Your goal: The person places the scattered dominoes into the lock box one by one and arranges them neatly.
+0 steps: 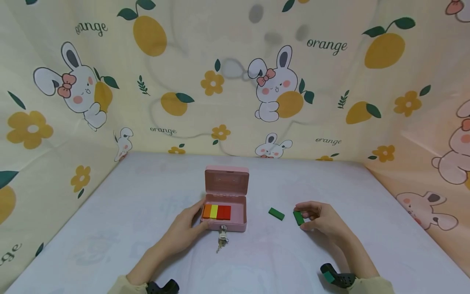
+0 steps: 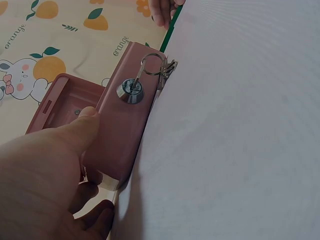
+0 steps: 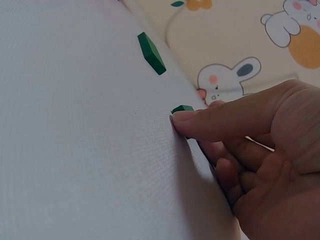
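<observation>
Head view shows the left hand (image 1: 185,228) curled round the left side of a pink box (image 1: 236,227), thumb at its front edge. Right of the box, the right hand (image 1: 324,220) pinches a green block (image 1: 299,219); another green block (image 1: 276,214) lies between on the counter (image 1: 275,261). Orange (image 1: 207,211), yellow (image 1: 214,211) and red blocks (image 1: 224,212) sit inside, the lid (image 1: 227,182) raised behind. Keys (image 1: 222,241) dangle at the front lock (image 2: 131,91). Right wrist view: the thumb hides most of the pinched block.
</observation>
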Motion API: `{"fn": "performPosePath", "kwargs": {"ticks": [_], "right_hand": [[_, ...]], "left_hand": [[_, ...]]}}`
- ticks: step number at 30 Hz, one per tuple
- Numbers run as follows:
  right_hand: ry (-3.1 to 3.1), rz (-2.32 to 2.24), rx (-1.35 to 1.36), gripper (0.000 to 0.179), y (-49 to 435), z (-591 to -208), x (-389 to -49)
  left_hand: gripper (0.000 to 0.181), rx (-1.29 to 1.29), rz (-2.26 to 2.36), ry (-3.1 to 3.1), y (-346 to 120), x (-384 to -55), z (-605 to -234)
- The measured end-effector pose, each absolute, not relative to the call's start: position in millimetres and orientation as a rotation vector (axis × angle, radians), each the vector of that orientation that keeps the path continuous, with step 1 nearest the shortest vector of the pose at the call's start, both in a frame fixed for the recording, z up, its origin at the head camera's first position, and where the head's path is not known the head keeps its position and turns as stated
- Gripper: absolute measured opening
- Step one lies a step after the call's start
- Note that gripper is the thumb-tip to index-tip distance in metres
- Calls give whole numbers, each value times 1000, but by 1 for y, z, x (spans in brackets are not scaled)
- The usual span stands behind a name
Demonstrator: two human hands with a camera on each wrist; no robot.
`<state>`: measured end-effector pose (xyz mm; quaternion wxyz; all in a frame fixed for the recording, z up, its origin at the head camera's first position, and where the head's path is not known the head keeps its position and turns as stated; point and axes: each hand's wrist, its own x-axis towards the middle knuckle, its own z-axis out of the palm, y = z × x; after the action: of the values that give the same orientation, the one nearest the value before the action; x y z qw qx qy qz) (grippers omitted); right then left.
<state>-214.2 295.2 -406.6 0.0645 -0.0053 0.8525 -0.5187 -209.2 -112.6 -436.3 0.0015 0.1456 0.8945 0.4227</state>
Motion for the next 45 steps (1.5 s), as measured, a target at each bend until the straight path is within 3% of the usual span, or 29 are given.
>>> {"fn": "performPosePath", "kwargs": {"ticks": [45], "right_hand": [[2585, -1546, -28, 56, 295, -408, -213]], "left_hand": [[87, 435, 1318, 2815, -111, -209, -438]]}}
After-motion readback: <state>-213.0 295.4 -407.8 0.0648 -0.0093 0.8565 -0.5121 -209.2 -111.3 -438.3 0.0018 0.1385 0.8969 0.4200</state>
